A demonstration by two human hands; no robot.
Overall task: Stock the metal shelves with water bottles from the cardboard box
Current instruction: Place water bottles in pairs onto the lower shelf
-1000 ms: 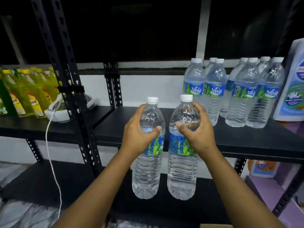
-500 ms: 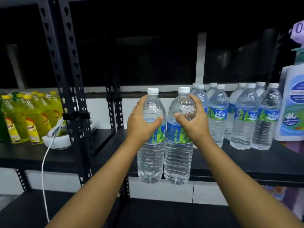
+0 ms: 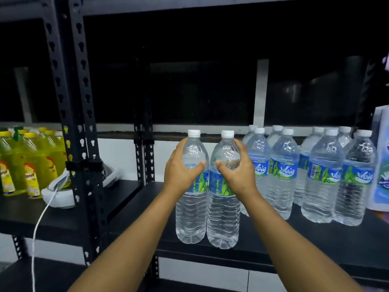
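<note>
- The left hand (image 3: 181, 171) is gripping one water bottle (image 3: 192, 186); the right hand (image 3: 237, 173) is gripping another bottle (image 3: 223, 207), bases reaching the shelf (image 3: 294, 234).
- Just right of the right fingers, stocked bottles (image 3: 322, 175) are standing; the box is showing nowhere.

Two bare forearms (no sleeves, no jewellery).

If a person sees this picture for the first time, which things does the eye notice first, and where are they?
First come the two water bottles in the centre, side by side at the front of the black shelf: the left hand holds the left bottle, the right hand the right bottle, each grip near the shoulder. Right of them stand more water bottles; far left, yellow bottles.
</note>
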